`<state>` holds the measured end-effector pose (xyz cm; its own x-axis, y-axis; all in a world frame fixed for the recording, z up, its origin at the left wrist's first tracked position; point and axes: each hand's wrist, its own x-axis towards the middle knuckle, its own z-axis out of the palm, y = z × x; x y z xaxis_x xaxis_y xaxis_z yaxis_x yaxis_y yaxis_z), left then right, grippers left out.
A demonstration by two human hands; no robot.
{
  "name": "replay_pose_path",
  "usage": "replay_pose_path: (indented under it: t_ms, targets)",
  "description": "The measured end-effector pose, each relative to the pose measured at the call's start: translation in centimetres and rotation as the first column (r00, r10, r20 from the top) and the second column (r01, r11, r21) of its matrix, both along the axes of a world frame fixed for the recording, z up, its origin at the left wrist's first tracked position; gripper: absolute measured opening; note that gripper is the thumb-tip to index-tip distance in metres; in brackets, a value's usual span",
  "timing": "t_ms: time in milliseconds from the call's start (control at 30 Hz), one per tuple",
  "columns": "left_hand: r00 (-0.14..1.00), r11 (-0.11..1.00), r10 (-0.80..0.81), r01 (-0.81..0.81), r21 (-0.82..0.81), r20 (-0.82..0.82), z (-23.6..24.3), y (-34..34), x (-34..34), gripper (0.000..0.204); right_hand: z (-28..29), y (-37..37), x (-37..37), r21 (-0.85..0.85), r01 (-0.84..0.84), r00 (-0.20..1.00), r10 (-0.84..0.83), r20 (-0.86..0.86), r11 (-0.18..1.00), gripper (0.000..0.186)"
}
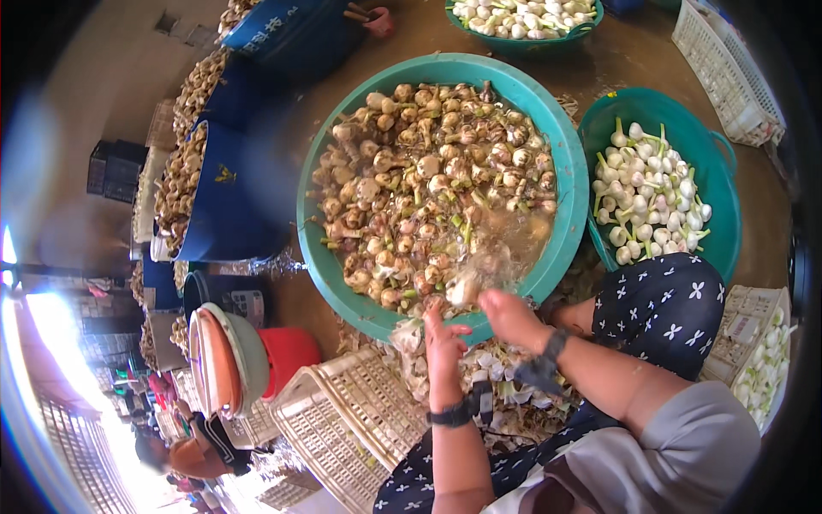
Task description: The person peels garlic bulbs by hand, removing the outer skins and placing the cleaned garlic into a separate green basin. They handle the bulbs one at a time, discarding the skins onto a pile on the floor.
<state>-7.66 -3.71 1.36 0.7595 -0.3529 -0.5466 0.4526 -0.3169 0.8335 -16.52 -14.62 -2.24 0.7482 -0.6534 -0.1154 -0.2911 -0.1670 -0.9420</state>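
Observation:
A wide green tub (572, 197) holds muddy water and many unwashed garlic bulbs (419, 184) with brown, dirty skins. At its near rim, my right hand (514, 321) is closed at the stem end of a pale garlic bulb (463, 291), low over the water, with a blurred splash beside it. My left hand (443, 343) is just to the left, fingers stretched upward and thumb apart, its fingertips near bulbs at the rim. Loose papery skin (404, 336) hangs by that hand. Dark bands circle both wrists.
Right of the tub, a green basin (717, 206) holds clean white garlic with stems; another green basin (522, 36) stands beyond. Blue bins (231, 201) of garlic line the left. White crates (330, 411), a red bucket (287, 355) and peelings (514, 394) lie nearby. Another person (201, 450) sits at lower left.

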Motion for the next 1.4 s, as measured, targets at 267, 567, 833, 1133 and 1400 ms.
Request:
replay_pose_path:
  t_ms: [267, 567, 833, 1133, 1400]
  targets:
    - [0.990, 0.990, -0.138, 0.138, 0.004, 0.028, 1.6, 0.0, -2.7, 0.019, 4.2, 0.8, -3.6, -0.374, -0.450, 0.886, 0.457, -0.076, 0.811, 0.019]
    - [0.943, 0.940, -0.329, 0.332, -0.084, 0.044, 2.9, 3.9, -3.9, 0.038, 2.3, 1.6, -4.3, 0.401, -0.368, 0.928, 0.360, 0.096, 0.839, 0.024]
    - [0.363, 0.817, -0.555, 0.407, 0.408, 0.749, 3.4, 4.1, -7.1, 0.023, 2.8, 1.4, -3.8, 0.952, -0.162, 0.986, 0.017, 0.163, 0.262, 0.017]
    - [0.578, 0.519, 0.227, -0.753, -0.405, -0.784, -1.3, 6.3, -4.0, 0.028, 9.2, -3.6, -7.5, 0.860, -0.327, 0.800, -0.370, 0.472, 0.391, 0.020]
    - [0.825, 0.727, 0.455, -0.561, -0.396, -0.335, 1.3, 2.4, -3.4, 0.023, 6.1, 1.0, -3.4, -0.215, -0.111, 0.968, 0.155, 0.200, 0.970, 0.037]
